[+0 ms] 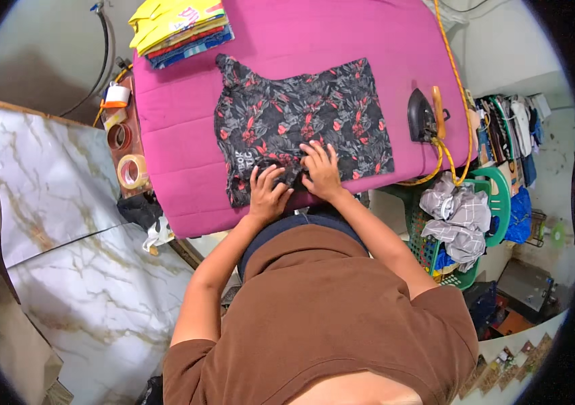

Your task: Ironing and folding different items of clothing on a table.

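A dark sleeveless garment [313, 114] with a grey and red floral print and some lettering lies flat on a pink padded ironing surface [181, 167]. My left hand [268, 193] rests on its near edge, close to the lettering, with the fingertips on the cloth. Just to the right, my right hand [322, 169] touches the same edge, its fingers spread over the print. Between the two hands the fabric is bunched up. Whether either hand pinches the cloth is unclear. An iron [421, 116] with an orange-brown handle sits to the right of the garment.
Folded clothes [183, 30] are stacked at the far left. Tape rolls [132, 171] lie on a ledge beside the left edge. A yellow cord [453, 66] runs along the right side. Below it, a green basket [497, 202] holds crumpled clothes; hanging clothes [510, 126] are behind.
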Motion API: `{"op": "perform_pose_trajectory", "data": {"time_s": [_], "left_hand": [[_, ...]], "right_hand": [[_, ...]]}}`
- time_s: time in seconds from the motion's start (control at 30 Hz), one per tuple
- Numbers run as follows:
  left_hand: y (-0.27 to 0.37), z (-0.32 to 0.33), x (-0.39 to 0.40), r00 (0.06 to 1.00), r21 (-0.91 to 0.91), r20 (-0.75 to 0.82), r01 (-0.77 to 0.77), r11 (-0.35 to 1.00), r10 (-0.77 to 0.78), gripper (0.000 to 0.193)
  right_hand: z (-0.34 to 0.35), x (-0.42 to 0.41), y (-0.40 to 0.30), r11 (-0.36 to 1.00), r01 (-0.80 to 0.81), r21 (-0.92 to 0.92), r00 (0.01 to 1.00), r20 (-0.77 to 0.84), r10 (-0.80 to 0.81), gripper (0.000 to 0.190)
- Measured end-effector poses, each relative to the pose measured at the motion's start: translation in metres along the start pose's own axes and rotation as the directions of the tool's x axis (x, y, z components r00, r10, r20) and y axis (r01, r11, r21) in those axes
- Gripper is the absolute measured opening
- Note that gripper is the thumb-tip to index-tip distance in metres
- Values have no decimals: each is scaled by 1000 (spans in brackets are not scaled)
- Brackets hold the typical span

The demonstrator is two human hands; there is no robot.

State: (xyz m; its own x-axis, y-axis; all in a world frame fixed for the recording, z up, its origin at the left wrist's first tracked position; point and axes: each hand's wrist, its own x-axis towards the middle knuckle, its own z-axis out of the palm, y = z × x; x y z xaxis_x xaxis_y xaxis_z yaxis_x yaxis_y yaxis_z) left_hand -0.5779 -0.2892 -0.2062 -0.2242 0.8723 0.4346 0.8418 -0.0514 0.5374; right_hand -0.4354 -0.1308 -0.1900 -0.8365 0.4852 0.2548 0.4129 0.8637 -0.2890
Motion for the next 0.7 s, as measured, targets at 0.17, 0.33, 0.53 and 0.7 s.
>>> {"op": "perform_pose_trajectory", "data": {"time_s": [0.17,0.33,0.53,0.7], "left_hand": [[-5,-1,-8,986,-116,-28,158,981,-162,16],[-12,-2,-14,995,-106,24,94,990,-92,16],[-9,-3,-14,980,-16,198,12,1000,-9,20],[3,-9,-7,974,40,227,-20,999,10,36]], "right_hand": [[2,0,8,974,218,-62,976,-6,-219,20],[-1,-2,10,984,177,-29,976,-125,-179,17],[-5,-8,11,992,110,-62,989,-88,-115,17],[-9,-5,4,995,59,75,997,-62,-54,17]]}}
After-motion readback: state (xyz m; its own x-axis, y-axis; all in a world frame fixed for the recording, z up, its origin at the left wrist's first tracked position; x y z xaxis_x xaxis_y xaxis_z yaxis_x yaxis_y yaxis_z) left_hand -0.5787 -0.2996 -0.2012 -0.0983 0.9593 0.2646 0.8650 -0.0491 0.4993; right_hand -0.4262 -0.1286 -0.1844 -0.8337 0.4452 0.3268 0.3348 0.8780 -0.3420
